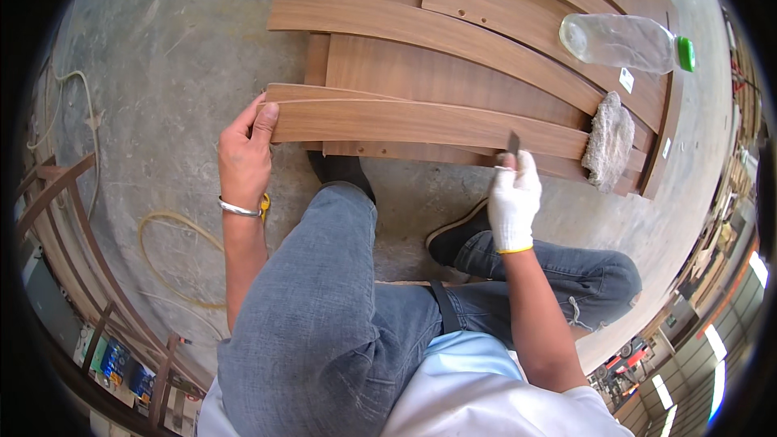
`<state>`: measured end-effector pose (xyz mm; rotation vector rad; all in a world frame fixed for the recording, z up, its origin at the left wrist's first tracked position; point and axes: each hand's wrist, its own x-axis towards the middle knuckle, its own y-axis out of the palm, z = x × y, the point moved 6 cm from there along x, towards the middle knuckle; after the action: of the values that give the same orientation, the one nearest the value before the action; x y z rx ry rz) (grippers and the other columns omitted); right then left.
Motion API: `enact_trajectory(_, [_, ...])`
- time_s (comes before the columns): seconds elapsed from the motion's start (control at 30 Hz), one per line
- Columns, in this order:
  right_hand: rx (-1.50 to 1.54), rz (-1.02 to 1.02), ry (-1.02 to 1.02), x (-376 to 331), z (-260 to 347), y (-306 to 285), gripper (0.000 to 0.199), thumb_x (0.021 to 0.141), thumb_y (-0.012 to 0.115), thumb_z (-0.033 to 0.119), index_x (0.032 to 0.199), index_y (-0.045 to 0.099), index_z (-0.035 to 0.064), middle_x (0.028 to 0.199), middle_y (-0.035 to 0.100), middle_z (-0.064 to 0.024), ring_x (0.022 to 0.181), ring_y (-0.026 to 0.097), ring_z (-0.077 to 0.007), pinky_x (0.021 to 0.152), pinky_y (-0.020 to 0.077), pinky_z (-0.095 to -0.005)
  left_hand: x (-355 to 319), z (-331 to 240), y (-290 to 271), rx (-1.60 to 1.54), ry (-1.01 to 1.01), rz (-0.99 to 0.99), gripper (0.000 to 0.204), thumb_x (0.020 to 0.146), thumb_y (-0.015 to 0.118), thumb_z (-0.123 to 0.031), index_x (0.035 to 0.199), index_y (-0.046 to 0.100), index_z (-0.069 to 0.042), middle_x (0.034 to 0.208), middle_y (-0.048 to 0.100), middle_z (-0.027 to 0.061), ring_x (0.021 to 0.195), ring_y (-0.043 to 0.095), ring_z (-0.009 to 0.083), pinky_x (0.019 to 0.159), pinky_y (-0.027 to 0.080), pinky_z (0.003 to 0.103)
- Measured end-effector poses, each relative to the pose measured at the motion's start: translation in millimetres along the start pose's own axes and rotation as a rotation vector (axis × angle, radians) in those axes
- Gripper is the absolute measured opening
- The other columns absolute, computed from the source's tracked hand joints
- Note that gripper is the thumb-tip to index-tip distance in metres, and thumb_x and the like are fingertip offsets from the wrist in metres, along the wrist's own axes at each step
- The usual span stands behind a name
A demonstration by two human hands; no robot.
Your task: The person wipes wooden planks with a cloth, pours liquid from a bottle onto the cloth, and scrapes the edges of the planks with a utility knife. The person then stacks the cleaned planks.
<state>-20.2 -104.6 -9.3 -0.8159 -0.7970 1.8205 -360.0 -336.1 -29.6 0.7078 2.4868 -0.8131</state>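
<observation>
My bare left hand (245,152) is closed around the left end of a curved brown wood-grain slat (421,123), thumb on top. A second slat shows just behind that one, partly hidden by it. My right hand (515,198), in a white knit glove with a yellow cuff, holds a small dark flat blade (514,143) upright at the slat's near edge toward its right end. The blade's lower part is hidden in the fingers. A rough greyish-white wad (610,142), perhaps a rag, lies across the slat's right end.
Flat brown panels (388,61) lie beneath, with another curved slat (405,23) across them. An empty clear bottle (619,40) with a green cap lies on its side there. A pale hose (150,255) coils on the concrete floor at left, near a brown frame (81,210).
</observation>
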Motion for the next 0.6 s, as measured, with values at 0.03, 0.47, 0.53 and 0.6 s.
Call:
enact_trajectory(0.03, [-0.066,0.008,-0.02,-1,14,4,0.019,0.105,0.058,0.021,0.099,0.065,0.0049,0.081,0.071,-0.0201,0.074,0.069,-0.0417,0.068,0.0518,-0.0473,0,0,0,0.011,-0.012,0.0,0.047,0.104,0.069,-0.035,0.132,0.07,0.003,0.113,0.077,0.0112,0.103,0.066,0.0142,0.094,0.052,0.029])
enact_trajectory(0.47, [-0.076,-0.03,-0.115,-1,28,6,0.02,0.105,0.058,0.023,0.096,0.064,0.0056,0.073,0.068,-0.0203,0.07,0.067,-0.0429,0.063,0.0496,-0.0483,2,4,-2,0.01,0.015,0.003,0.048,0.103,0.07,-0.036,0.132,0.07,0.003,0.099,0.075,0.0049,0.086,0.062,0.0097,0.079,0.052,0.026])
enact_trajectory(0.53, [-0.035,-0.014,-0.071,2,18,3,0.02,0.105,0.058,0.022,0.096,0.063,0.0045,0.073,0.068,-0.0204,0.07,0.067,-0.0423,0.062,0.0498,-0.0473,2,4,-4,0.006,0.083,-0.007,0.048,0.104,0.071,-0.036,0.132,0.07,0.002,0.093,0.071,0.0017,0.079,0.058,0.0078,0.072,0.05,0.025])
enact_trajectory(0.6, [-0.015,-0.046,-0.027,2,15,1,0.018,0.104,0.058,0.02,0.096,0.064,0.0048,0.074,0.068,-0.0196,0.07,0.068,-0.0416,0.062,0.0498,-0.0472,3,2,-2,-0.002,0.194,-0.025,0.047,0.104,0.07,-0.036,0.132,0.071,0.002,0.087,0.067,-0.0016,0.072,0.052,0.0059,0.064,0.046,0.024])
